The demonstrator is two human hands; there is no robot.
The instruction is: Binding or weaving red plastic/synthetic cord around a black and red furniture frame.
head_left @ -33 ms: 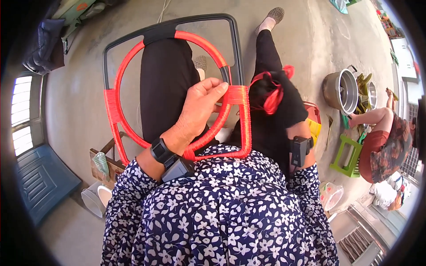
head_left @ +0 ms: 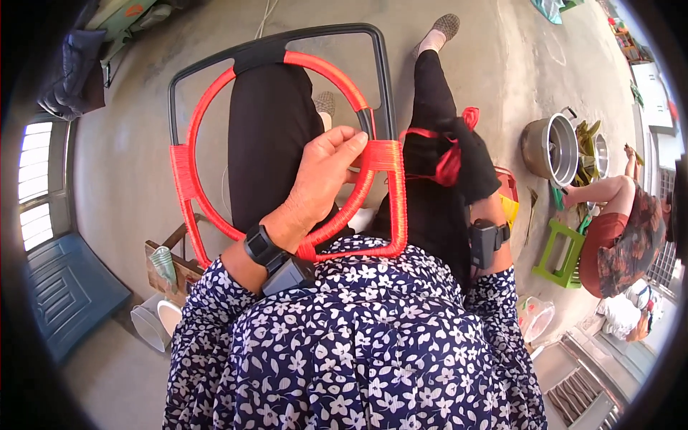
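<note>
A black rounded-square frame with an inner ring rests across my lap, tilted against my leg. Red cord is wound closely round most of the ring, the near side of the frame and the joints. Short black lengths still show at the top and by the right joint. My left hand pinches the ring beside the right joint, thumb on top. To its right, my right hand, in a black glove, is closed round a loose bundle of red cord. A red strand runs from it toward the frame.
A blue panel and a wooden stool stand at left, near a white bucket. Large metal pots and a green plastic stool lie at right. There, another person sits.
My gloved right hand and the red cord bundle have shifted slightly to the right, and the strand has swung with them. My left hand and the frame have barely moved.
</note>
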